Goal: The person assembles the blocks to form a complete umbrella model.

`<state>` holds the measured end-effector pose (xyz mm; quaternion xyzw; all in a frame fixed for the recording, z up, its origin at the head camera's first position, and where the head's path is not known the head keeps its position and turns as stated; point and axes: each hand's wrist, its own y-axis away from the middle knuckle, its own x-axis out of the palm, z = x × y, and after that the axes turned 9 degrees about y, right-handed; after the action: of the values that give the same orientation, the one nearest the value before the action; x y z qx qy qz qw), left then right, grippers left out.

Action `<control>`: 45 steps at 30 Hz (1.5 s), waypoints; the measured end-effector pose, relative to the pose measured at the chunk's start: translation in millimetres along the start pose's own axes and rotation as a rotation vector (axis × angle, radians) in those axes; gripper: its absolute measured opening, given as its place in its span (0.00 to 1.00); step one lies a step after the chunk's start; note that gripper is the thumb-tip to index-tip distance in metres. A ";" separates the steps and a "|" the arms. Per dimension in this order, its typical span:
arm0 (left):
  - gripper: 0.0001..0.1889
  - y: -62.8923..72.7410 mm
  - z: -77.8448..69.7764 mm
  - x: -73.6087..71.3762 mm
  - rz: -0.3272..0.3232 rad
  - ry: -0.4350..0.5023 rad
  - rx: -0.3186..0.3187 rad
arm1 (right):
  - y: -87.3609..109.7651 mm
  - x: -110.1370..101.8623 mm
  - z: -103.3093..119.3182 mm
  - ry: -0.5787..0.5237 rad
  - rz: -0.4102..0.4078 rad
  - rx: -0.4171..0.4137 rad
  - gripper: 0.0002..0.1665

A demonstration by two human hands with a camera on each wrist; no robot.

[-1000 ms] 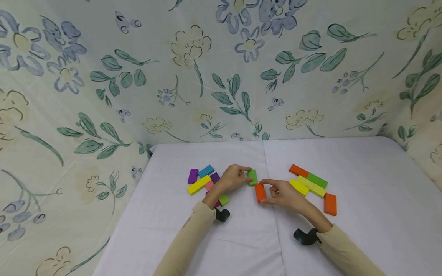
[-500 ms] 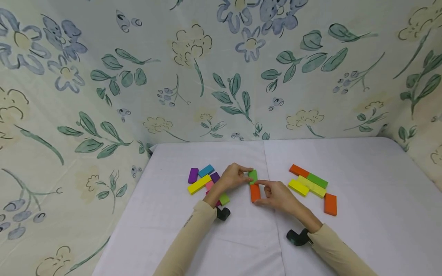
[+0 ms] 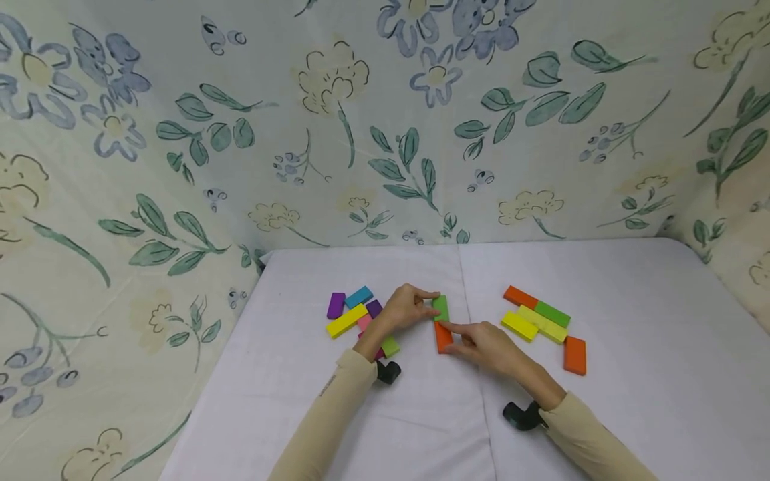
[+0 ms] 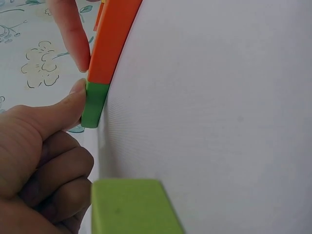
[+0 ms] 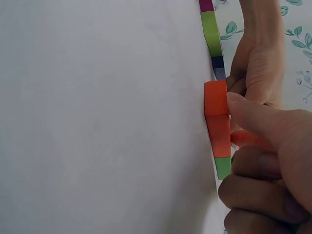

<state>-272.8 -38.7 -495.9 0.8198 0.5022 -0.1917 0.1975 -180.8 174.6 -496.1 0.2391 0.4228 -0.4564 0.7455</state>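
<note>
Near the middle of the table, a green block (image 3: 442, 308) and an orange block (image 3: 444, 337) lie end to end in one line. My left hand (image 3: 408, 310) pinches the green block between thumb and index finger, its other fingers curled under. At the orange block, my right hand (image 3: 490, 347) has its thumb by the near end and its index finger by the joint with the green one. In the right wrist view the right thumb (image 5: 253, 114) overlaps the top corner of the orange block (image 5: 217, 97). The left wrist view shows both blocks' ends meeting flush beside the left thumb (image 4: 63, 109).
Left of the hands lies a cluster with a yellow block (image 3: 347, 321), a blue block (image 3: 359, 296), purple ones and a lime block (image 3: 390, 347), partly behind the left forearm. On the right are an orange block (image 3: 575, 355), yellow blocks (image 3: 520, 325) and a green block (image 3: 552, 312).
The right hand has brought the orange block left and lined it up against the green block's near end; the right fingers have since shifted slightly down. The left hand has stayed nearly still.
</note>
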 end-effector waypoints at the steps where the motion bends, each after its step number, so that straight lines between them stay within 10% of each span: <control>1: 0.24 0.2 0.1 0.3 0.001 -0.001 0.000 | 0.5 0.2 0.8 0.004 -0.002 0.003 0.32; 18: 0.26 11.3 0.8 -1.3 -0.007 -0.064 0.082 | 0.1 -0.4 3.7 0.010 -0.020 0.018 0.33; 30: 0.32 36.5 -3.6 0.0 0.045 -0.133 0.027 | 45.4 -31.7 -34.7 0.040 -0.167 0.131 0.31; 45: 0.29 36.1 -4.4 1.5 0.081 -0.168 0.022 | 72.7 -47.2 -65.6 0.113 -0.247 0.346 0.26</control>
<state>-239.2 -50.4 -488.3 0.8227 0.4480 -0.2574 0.2374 -154.4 279.9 -492.8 0.3351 0.4054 -0.5960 0.6067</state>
